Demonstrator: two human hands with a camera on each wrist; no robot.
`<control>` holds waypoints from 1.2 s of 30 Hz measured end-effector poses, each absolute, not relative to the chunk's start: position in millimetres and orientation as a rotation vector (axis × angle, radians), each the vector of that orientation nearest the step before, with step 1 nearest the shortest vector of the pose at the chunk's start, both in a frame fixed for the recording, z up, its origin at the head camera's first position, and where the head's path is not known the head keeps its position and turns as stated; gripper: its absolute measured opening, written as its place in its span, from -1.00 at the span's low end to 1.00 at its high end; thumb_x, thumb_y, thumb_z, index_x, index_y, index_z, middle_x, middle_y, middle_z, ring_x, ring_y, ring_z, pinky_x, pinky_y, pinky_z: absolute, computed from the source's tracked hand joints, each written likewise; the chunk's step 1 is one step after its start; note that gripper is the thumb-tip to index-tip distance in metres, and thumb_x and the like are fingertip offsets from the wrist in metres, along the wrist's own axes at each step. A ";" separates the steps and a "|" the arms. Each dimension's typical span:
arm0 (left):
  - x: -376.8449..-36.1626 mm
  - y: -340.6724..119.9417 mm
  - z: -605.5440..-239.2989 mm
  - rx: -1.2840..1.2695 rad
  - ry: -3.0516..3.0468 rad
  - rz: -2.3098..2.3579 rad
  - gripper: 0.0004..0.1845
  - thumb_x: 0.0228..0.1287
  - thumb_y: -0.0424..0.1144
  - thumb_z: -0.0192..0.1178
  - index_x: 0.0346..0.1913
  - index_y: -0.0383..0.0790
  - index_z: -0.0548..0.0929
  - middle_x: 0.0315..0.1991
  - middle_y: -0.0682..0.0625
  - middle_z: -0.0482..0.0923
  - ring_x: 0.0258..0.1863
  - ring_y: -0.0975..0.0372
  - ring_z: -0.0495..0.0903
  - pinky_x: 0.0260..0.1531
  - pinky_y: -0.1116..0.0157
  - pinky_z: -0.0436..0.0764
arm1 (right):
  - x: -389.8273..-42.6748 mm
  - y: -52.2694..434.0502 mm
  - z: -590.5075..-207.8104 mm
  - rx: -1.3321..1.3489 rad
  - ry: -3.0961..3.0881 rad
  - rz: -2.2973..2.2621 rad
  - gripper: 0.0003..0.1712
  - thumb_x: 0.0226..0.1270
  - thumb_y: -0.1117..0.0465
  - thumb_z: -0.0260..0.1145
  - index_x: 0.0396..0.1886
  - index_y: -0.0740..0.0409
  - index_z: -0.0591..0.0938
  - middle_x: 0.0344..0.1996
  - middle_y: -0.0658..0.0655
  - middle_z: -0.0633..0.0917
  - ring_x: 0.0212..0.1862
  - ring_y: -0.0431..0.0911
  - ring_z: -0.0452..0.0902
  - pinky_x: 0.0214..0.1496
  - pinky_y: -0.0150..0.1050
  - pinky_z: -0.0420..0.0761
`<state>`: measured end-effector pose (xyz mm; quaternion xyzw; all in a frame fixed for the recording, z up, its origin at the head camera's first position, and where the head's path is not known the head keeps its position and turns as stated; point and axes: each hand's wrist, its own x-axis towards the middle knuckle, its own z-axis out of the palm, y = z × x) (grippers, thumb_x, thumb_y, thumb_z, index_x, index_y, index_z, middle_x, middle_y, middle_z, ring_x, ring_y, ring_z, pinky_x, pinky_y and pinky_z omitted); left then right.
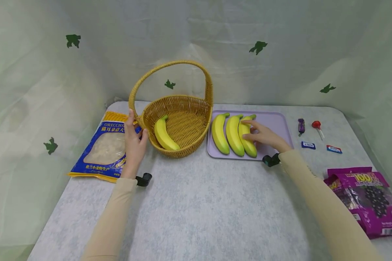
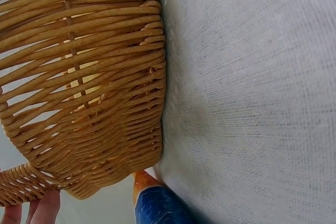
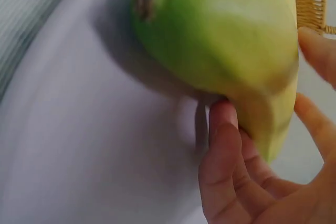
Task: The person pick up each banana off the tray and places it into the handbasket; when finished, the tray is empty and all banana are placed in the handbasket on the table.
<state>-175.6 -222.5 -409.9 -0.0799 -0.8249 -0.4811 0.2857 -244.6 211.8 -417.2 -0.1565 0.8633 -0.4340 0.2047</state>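
A wicker basket with a tall arched handle stands on the table, one yellow banana inside it. My left hand holds the basket at its left side, where the handle meets the rim; in the left wrist view its fingertips lie against the handle base. To the right, three bananas lie side by side on a lilac tray. My right hand grips the rightmost banana, fingers and thumb around its sides. In the right wrist view that banana's green tip faces the camera.
A blue and yellow pasta bag lies left of the basket, partly behind my left hand. Right of the tray are a lollipop and several small wrapped sweets. Purple grape candy bags lie at the right edge, beside my sleeve.
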 end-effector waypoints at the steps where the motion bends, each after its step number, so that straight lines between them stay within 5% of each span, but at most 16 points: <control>1: -175.9 -222.4 -410.2 -0.215 -2.203 -1.288 -0.14 0.35 -0.52 -0.03 0.51 0.27 -0.09 0.32 -0.28 0.06 0.22 -0.11 0.32 0.13 -0.07 0.44 | -245.7 210.5 -418.0 -0.446 2.426 -1.192 -0.21 0.35 0.04 0.26 0.49 0.10 0.16 0.06 0.37 0.40 -0.31 0.14 0.44 -0.30 -0.09 0.55; 9: -177.3 -223.0 -413.5 -0.216 -2.199 -1.286 -0.17 0.36 -0.52 -0.04 0.52 0.21 -0.08 0.31 -0.28 0.07 0.21 -0.09 0.32 0.12 -0.07 0.45 | -247.7 207.6 -420.3 -0.450 2.527 -1.165 -0.31 0.32 0.16 0.26 0.41 0.10 0.27 0.18 0.32 0.39 0.04 0.16 0.31 -0.10 -0.06 0.42; 17: -173.6 -224.8 -413.2 -0.230 -2.203 -1.303 -0.23 0.39 -0.49 -0.07 0.52 0.05 -0.11 0.34 -0.23 0.06 0.25 -0.08 0.28 0.14 -0.09 0.42 | -236.4 208.2 -405.5 -0.391 2.425 -1.303 -0.28 0.35 0.17 0.24 0.45 0.09 0.20 0.24 0.38 0.27 0.15 0.21 0.25 -0.01 0.05 0.48; 22: -173.8 -225.1 -413.7 -0.243 -2.194 -1.304 -0.22 0.39 -0.49 -0.07 0.52 0.11 -0.11 0.34 -0.24 0.06 0.25 -0.08 0.28 0.13 -0.10 0.41 | -222.5 196.8 -377.4 -0.398 2.344 -1.374 -0.28 0.37 0.24 0.21 0.46 0.15 0.17 0.23 0.41 0.24 0.13 0.21 0.29 0.00 0.02 0.51; 36: -170.6 -216.8 -403.8 -0.278 -2.153 -1.266 -0.07 0.34 -0.60 -0.09 0.47 0.43 -0.07 0.26 -0.41 0.08 0.20 -0.25 0.29 0.07 -0.21 0.41 | -227.8 158.1 -375.0 -0.639 2.256 -1.361 -0.26 0.32 0.05 0.28 0.45 -0.20 0.23 0.27 0.18 0.26 0.21 0.13 0.26 0.11 0.08 0.42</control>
